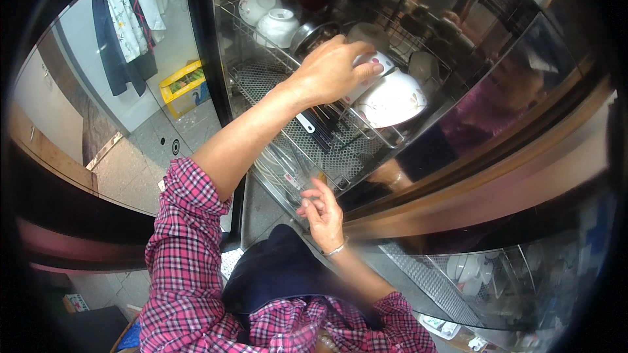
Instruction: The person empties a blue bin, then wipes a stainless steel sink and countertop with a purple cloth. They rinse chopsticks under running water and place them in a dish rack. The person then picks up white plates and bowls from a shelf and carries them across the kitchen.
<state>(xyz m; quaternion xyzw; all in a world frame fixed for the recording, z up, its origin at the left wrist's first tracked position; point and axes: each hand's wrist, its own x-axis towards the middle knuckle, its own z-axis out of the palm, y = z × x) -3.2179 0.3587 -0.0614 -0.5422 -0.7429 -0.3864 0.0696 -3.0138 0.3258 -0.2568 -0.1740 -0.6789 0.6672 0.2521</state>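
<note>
My left hand [333, 71] reaches across the upper wire rack, its thumb and fingers gripping a white bowl with coloured dots [381, 62]. Touching or right beside this bowl is a larger white bowl with a leaf pattern [395, 100], lying tilted at the rack's front. A steel bowl [309, 34] and two upturned white bowls, one plain-looking [277, 27] and one patterned [258, 5], are farther left on the rack. My right hand [322, 213], a bracelet at its wrist, is lower down before the cabinet, fingers loosely bent and apart, holding nothing.
Dark chopsticks and a white-handled utensil [305, 122] lie on the perforated lower shelf [353, 157]. An open dark cabinet door [490, 137] curves along the right. Left are a door edge [208, 49], hanging cloths [125, 24] and a yellow box [184, 88] on the tiled floor.
</note>
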